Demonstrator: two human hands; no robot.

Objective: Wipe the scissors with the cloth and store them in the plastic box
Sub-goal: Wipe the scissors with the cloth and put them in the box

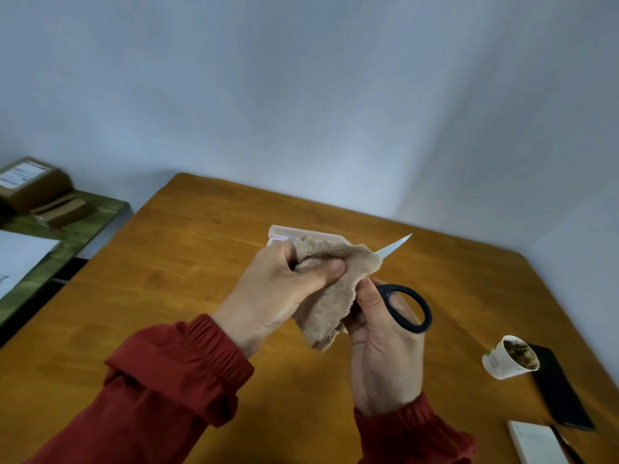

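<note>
The wooden table [201, 269] fills the lower part of the view, its far edge against a pale wall. Above its middle, two hands in red sleeves [174, 380] work together. The left hand [284, 289] grips a beige cloth [335, 303], thumb and curled fingers bunching it around the scissors' blades, while the loose end hangs down between the hands. The right hand [378, 349] holds the scissors [424, 309] by the black handle, fingers curled round the loop. One blade tip [395, 246] sticks out of the cloth, pointing up toward the table's far right corner. The scissors are held above the table, not touching it.

The pale plastic box [315, 234] lies on the table just behind the left hand, partly hidden by it and the cloth, nearer the far edge.

Near the right edge, a flat black object [562, 393] lies with a stained paper cup [502, 363] on its side touching it. At the near right corner sits a white pad [536, 443].

Beyond the table's left edge, a green side shelf [83, 212] carries cardboard boxes [30, 185].
</note>
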